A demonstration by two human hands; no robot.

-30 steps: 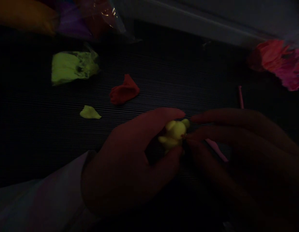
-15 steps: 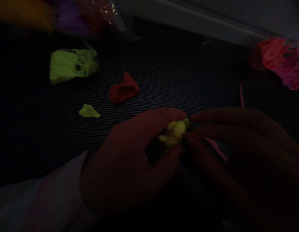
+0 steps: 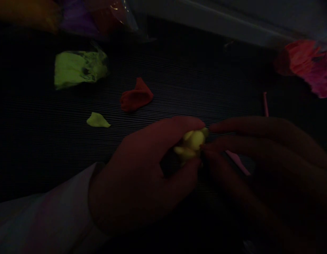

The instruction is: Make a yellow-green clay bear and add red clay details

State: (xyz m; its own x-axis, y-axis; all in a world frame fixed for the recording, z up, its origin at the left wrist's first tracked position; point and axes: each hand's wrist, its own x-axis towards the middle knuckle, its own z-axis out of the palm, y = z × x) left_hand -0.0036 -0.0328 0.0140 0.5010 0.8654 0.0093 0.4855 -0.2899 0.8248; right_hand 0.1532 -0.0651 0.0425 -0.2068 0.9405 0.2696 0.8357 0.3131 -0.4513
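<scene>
The scene is very dark. My left hand [image 3: 142, 176] pinches a small yellow clay figure [image 3: 192, 144] between thumb and forefinger, just above a dark ribbed mat [image 3: 179, 81]. My right hand [image 3: 261, 162] comes in from the right, and its fingertips press together against the right side of the figure. A pink modelling tool [image 3: 237, 162] lies under the right hand's fingers; whether they hold it I cannot tell.
A red clay lump [image 3: 136, 96] and a small yellow scrap [image 3: 97, 120] lie on the mat to the left. A yellow clay packet [image 3: 77, 67] sits farther left. Bagged clay [image 3: 97, 17] lies at the back, pink clay [image 3: 308, 65] at the right, and a thin pink stick [image 3: 265, 104] nearby.
Both hands stay on the yellow figure with only tiny finger shifts. The view has drifted slightly.
</scene>
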